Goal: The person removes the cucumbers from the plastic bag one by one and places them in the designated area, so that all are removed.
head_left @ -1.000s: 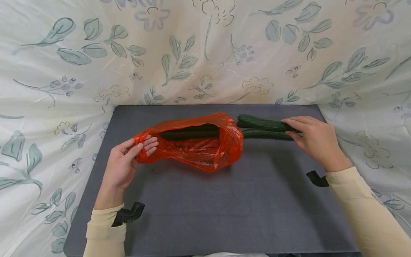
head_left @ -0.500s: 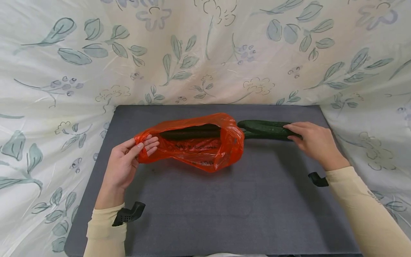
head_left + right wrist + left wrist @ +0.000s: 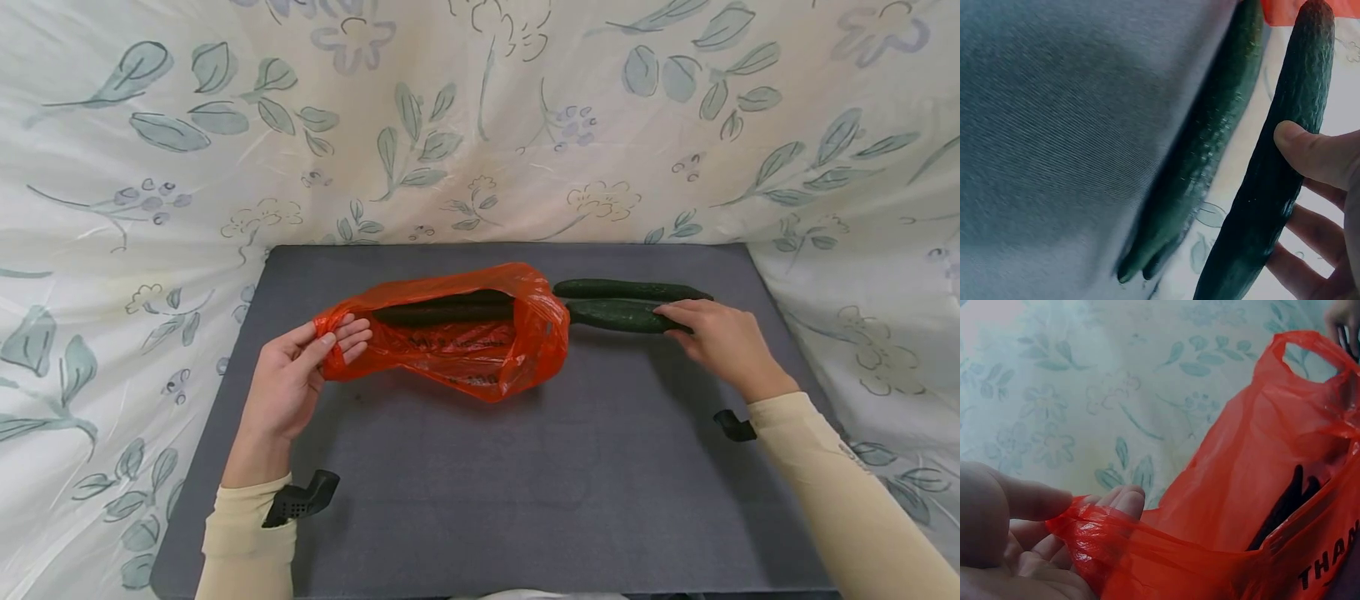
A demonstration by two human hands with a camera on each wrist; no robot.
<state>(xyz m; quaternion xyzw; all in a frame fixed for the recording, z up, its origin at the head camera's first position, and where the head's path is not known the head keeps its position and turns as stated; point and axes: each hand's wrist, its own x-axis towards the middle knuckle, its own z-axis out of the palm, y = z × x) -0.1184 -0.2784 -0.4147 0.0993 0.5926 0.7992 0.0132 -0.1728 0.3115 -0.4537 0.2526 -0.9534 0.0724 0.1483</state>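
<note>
My left hand [image 3: 288, 379] pinches one handle of a red plastic bag [image 3: 543, 333], stretching its mouth sideways. Inside the bag lie dark green cucumbers [image 3: 442, 313], partly covered by the film. My right hand [image 3: 720, 333] grips one end of a cucumber [image 3: 615, 316], thumb on one side and fingers on the other. In the right wrist view, the gripped cucumber [image 3: 1260, 187] slants past another cucumber [image 3: 1204, 137], behind which a second tip shows. In the head view, a loose cucumber [image 3: 633, 290] lies just beyond the held one. Their left ends are right at the bag.
A dark grey table [image 3: 480, 483] carries everything. A pale curtain [image 3: 480, 125] with a leaf and flower print hangs behind the table and along both sides. Black wrist mounts [image 3: 300, 500] sit on both sleeves.
My right hand has brought its cucumber from behind the loose one, across it, to the near side. My left hand and the bag have stayed put.
</note>
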